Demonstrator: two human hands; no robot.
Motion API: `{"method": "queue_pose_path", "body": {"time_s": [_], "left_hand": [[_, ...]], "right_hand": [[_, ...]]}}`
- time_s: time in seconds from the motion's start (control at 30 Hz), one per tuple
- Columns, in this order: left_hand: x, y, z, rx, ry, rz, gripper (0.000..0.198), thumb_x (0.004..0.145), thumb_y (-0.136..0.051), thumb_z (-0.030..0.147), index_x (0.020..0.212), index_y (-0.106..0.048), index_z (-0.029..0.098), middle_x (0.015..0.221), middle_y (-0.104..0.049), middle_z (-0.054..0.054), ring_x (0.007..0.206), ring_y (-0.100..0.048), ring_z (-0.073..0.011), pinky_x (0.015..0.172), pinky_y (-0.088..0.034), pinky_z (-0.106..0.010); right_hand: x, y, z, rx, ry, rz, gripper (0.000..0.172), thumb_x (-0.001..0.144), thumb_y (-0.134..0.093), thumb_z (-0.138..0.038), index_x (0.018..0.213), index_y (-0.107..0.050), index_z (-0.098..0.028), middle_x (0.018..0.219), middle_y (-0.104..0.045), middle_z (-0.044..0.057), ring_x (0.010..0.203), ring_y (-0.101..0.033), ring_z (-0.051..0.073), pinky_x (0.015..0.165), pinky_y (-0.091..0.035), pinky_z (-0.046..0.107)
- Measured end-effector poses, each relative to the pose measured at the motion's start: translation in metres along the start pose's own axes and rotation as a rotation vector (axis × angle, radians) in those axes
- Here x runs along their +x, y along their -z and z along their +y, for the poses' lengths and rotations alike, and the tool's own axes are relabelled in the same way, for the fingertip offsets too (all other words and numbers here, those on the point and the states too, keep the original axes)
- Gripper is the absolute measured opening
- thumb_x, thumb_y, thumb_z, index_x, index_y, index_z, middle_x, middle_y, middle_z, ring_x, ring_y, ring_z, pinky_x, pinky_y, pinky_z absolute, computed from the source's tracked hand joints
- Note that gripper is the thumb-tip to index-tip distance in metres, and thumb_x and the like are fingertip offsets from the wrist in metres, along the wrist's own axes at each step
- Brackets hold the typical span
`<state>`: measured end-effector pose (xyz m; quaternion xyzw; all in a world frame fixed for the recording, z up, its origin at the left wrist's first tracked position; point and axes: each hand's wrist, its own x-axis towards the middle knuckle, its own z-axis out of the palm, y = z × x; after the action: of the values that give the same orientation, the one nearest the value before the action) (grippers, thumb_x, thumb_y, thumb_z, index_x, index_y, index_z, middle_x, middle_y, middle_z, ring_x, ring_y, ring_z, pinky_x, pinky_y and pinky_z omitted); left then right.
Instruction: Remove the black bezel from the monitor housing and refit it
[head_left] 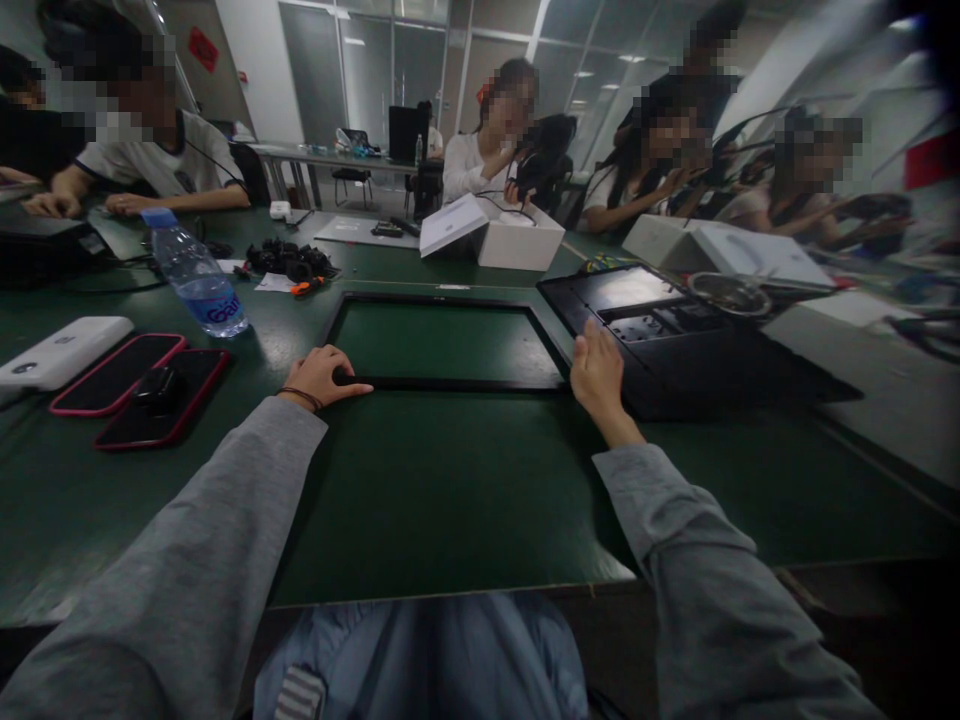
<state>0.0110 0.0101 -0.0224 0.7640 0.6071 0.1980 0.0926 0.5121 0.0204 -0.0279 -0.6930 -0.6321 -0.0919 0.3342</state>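
A thin black rectangular frame (457,383), like a screen bezel, lies flat on the green table before me. My left hand (322,378) grips its near left corner, with curled fingers and the thumb along the near edge. At the near right corner is my right hand (600,372), its fingers stretched upward beside the frame's right side. Whether its palm touches the frame I cannot tell. Just right of that hand rests a large black panel (720,365) with a bright rectangular area and some exposed parts.
On the left stand a water bottle (199,275), two red-edged phones (176,415) and a white device (64,350). Black cables (289,262) lie farther back. A white box (521,240) and a round dish (729,294) sit beyond the frame. Several people work around the table.
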Motion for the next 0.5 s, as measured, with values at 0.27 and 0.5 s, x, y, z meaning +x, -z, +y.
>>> {"method": "queue_pose_path", "body": {"time_s": [0.27, 0.5], "left_hand": [[0.003, 0.006, 0.002, -0.017, 0.041, 0.014, 0.048, 0.068, -0.079, 0.069, 0.080, -0.068, 0.024, 0.099, -0.069, -0.007, 0.100, -0.063, -0.0283, 0.088, -0.050, -0.042], [0.003, 0.008, 0.010, -0.124, 0.151, 0.034, 0.048, 0.067, -0.080, 0.068, 0.085, -0.068, 0.025, 0.094, -0.075, -0.006, 0.095, -0.069, -0.0270, 0.085, -0.053, -0.039]], "right_hand": [[-0.001, 0.031, -0.005, -0.173, -0.195, 0.089, 0.073, 0.101, -0.042, -0.046, 0.167, -0.022, -0.022, 0.173, -0.014, 0.019, 0.157, -0.015, 0.042, 0.118, -0.020, 0.073], [0.007, 0.073, 0.058, -0.054, -0.784, 0.505, 0.100, 0.088, -0.057, -0.024, 0.167, 0.000, -0.005, 0.169, -0.003, 0.032, 0.161, -0.005, 0.038, 0.126, -0.007, 0.060]]}}
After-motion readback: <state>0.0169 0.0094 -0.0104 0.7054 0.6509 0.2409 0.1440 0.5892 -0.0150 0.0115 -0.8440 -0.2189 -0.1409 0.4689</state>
